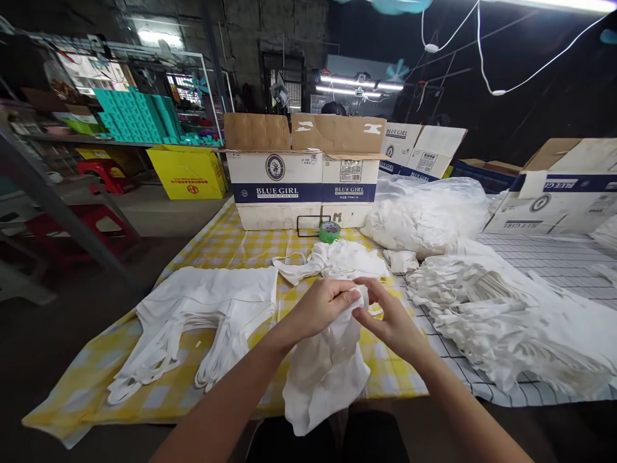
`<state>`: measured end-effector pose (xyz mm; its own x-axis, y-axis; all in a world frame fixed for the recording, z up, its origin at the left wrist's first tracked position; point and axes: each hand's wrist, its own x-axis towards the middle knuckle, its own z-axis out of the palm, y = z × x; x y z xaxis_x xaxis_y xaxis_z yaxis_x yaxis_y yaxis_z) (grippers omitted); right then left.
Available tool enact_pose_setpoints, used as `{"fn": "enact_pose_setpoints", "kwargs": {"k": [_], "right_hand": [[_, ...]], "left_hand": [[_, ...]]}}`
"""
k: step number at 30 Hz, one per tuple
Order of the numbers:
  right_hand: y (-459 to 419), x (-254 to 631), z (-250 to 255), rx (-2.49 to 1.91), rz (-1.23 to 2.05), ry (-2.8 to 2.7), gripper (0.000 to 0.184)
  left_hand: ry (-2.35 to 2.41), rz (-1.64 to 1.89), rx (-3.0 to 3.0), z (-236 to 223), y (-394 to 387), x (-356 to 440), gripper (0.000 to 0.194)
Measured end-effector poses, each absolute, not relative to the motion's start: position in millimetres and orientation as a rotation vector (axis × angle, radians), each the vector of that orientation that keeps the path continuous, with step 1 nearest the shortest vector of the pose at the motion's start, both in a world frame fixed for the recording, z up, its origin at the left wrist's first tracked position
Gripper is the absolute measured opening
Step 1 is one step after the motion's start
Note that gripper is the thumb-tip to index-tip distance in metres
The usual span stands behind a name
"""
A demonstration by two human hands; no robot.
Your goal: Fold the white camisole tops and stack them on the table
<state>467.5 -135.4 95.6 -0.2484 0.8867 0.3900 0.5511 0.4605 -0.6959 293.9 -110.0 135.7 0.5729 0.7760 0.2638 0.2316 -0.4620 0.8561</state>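
A white cloth garment point(328, 376) hangs bunched from my hands over the table's front edge, its lower end loose above my lap. My left hand point(324, 307) is closed round its gathered top, thumb pressed on the fabric. From the other side, my right hand point(388, 316) curls its fingers and thumb about the same bunched end. To the left lies a neat stack of white strapped garments point(216, 289), straps toward me. Just beyond my hands sits a loose heap of white garments point(344, 259). On the right spreads a larger pile of white garments point(506, 321).
A Blue Girl carton point(274, 215) stands open at the back, with green tape point(330, 231) and a black wire frame point(308, 226) before it. A clear bag of white cloth point(429, 215) lies to its right. Yellow checked cloth point(187, 254) covers the left part of the table.
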Motion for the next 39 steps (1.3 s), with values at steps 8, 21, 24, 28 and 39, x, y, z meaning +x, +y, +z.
{"fn": "enact_pose_setpoints", "kwargs": {"k": [8, 21, 24, 28, 39], "right_hand": [[-135.2, 491.3, 72.6, -1.596, 0.448, -2.151, 0.020], [-124.7, 592.1, 92.4, -1.738, 0.437, -1.963, 0.027], [-104.9, 615.3, 55.0, -1.882, 0.557, -1.959, 0.019], [-94.8, 608.8, 13.7, -1.917, 0.563, -1.949, 0.026], [-173.3, 408.1, 23.5, -1.411, 0.142, -2.067, 0.019]], "left_hand": [[0.952, 0.680, 2.075, 126.2, -107.1, 266.6, 0.022], [1.738, 0.389, 2.123, 57.0, -83.9, 222.7, 0.011], [1.633, 0.296, 2.006, 52.4, -82.0, 218.9, 0.006], [1.426, 0.192, 1.829, 50.4, -83.2, 228.0, 0.018], [1.269, 0.234, 1.713, 47.7, -88.3, 258.7, 0.039]]}}
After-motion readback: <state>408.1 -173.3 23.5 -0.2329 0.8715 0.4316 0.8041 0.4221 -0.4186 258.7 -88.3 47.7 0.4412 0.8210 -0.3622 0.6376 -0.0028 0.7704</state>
